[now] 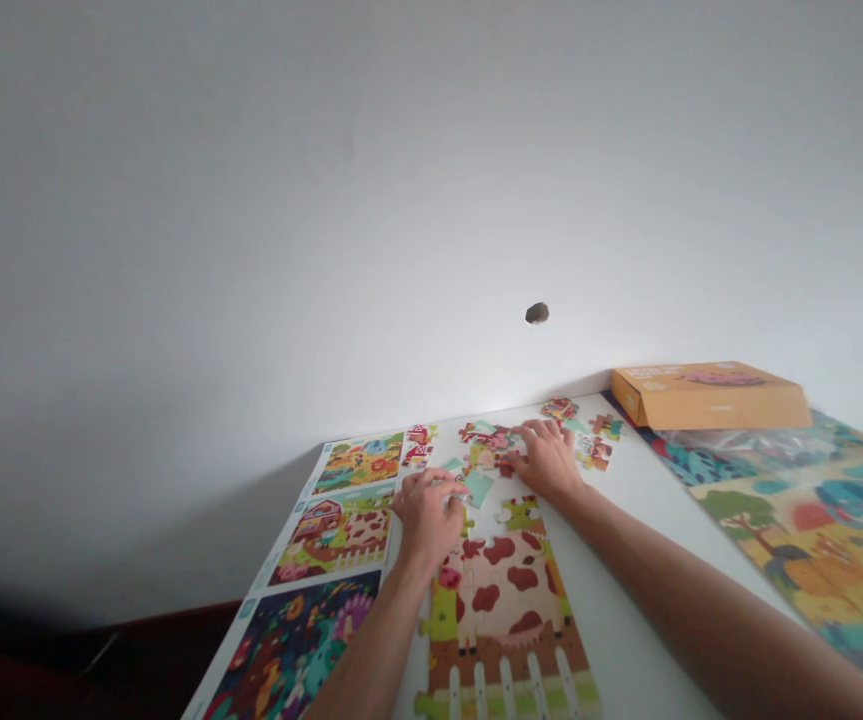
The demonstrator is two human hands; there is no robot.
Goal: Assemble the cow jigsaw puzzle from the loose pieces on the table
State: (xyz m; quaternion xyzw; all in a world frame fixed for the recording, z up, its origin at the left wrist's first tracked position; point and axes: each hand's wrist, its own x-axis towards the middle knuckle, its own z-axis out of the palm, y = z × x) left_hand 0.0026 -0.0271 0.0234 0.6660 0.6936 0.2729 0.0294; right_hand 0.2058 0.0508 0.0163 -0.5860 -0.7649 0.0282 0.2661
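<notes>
A partly built cow puzzle (502, 610) lies on the white table (626, 480) between my forearms. My left hand (425, 512) rests at its upper left corner, fingers curled on a pale teal puzzle piece (478, 487). My right hand (547, 456) reaches farther back, fingers bent down onto a pile of loose puzzle pieces (485, 440). A green and brown piece (522, 513) lies just below that hand. More loose pieces (594, 450) sit to its right.
A reference sheet with several puzzle pictures (326, 540) lies along the table's left edge. An orange box (708, 395) stands at the back right, beside a finished colourful puzzle (798, 530). A white wall with a small dark hole (537, 313) rises behind the table.
</notes>
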